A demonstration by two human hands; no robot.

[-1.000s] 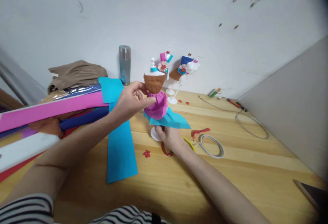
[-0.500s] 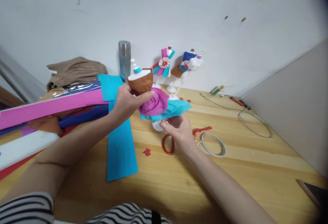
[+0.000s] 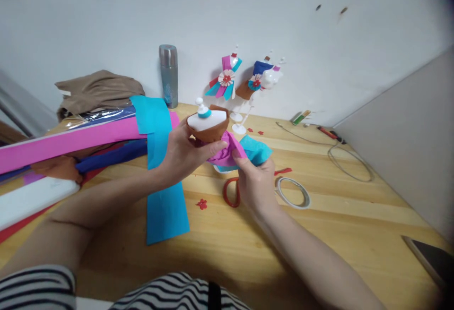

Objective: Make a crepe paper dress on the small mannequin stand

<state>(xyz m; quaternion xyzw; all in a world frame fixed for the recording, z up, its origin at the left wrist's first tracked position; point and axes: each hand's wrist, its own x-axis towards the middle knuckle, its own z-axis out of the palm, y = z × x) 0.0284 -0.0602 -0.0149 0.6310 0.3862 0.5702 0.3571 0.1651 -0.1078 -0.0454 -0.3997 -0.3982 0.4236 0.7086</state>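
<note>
Left hand (image 3: 181,155) grips mannequin (image 3: 213,120) near its waist, right hand (image 3: 258,185) pinches pink skirt (image 3: 231,146); firm hold, light pinch likely best.

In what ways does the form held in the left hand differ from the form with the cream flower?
The held form wears a brown top; the flowered form wears pink, turquoise and red strips. The held form's neck band is turquoise; the flowered form's is red. Both have a white knob on top.
</note>
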